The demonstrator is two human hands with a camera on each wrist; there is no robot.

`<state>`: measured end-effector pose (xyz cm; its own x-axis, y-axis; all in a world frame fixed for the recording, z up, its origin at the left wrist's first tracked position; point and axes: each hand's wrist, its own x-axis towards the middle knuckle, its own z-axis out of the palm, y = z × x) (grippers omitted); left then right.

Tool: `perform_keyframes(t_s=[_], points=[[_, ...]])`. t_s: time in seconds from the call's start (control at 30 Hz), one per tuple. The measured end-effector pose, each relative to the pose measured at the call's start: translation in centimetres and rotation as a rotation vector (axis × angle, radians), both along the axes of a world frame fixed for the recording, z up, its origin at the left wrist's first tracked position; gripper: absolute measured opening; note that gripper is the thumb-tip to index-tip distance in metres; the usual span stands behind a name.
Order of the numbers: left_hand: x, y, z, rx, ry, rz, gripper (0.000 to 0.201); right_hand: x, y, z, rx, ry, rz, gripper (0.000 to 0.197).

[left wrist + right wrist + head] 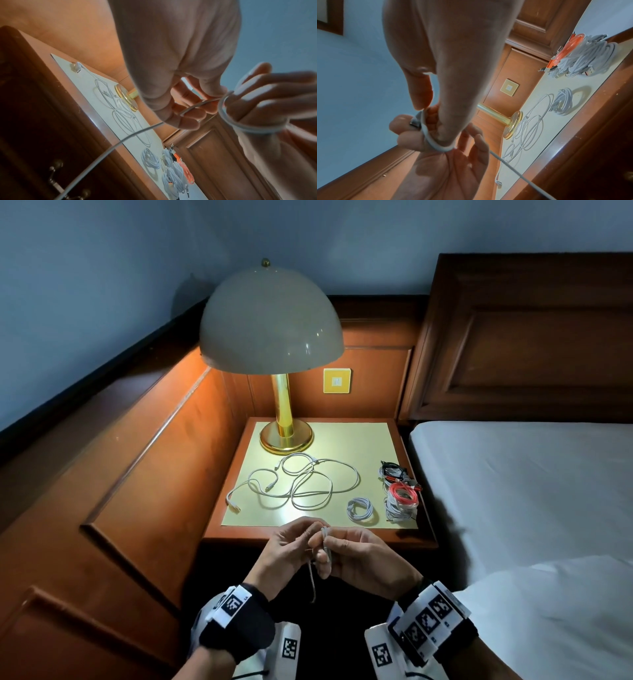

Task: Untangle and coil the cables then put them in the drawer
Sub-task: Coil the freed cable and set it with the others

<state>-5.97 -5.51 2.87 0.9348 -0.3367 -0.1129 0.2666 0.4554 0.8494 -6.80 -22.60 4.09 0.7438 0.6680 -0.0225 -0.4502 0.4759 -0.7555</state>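
The room is dim; the lit lamp [272, 320] throws warm light on the wood panel [191, 419] beside it and glares off the tabletop [349, 440] below. Both wrist views are soft and blurred, with lines bowing towards the edges.

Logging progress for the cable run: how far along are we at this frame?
Done: one small white coil lies alone on the nightstand, beside a pile of coiled cables at its right edge. In hand: the left hand feeds a white cable that is looped round the right hand fingers. Left: the loose white tangle is uncoiled, and nothing is in the drawer, which looks closed.
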Motion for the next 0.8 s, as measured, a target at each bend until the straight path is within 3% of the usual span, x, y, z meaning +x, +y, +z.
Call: perform_keyframes(t_s=[0.13, 0.2, 0.4, 0.57, 0.7, 0.8], points=[[0.2, -0.2, -2.0, 0.172, -0.042, 0.007, 0.037, 0.4, 0.4, 0.1, 0.029, -0.044, -0.144, 0.024], [-0.4, -0.5, -2.5, 0.347, -0.092, -0.009, 0.028, 1.0, 0.4, 0.4, -0.017, -0.112, -0.253, 0.024], [-1.2, -1.4, -2.3, 0.628, -0.231, 0.029, 0.012, 2.6, 0.2, 0.3, -0.415, -0.458, -0.601, 0.018], [-1.6, -1.4, -1.2, 0.824, -0.339, -0.012, 0.01, 3.6, -0.3, -0.9, -0.696, -0.724, -0.651, 0.016], [-1.5, -0.9, -0.6, 1.016, -0.647, 0.109, 0.008, 3.8, -1.1, -2.4, -0.945, -0.953, -0.648, 0.014], [-0.9, -0.7, -0.5, 1.072, -0.808, 0.237, 0.005, 3.5, -1.3, -3.1, -0.979, -0.834, -0.516, 0.012]])
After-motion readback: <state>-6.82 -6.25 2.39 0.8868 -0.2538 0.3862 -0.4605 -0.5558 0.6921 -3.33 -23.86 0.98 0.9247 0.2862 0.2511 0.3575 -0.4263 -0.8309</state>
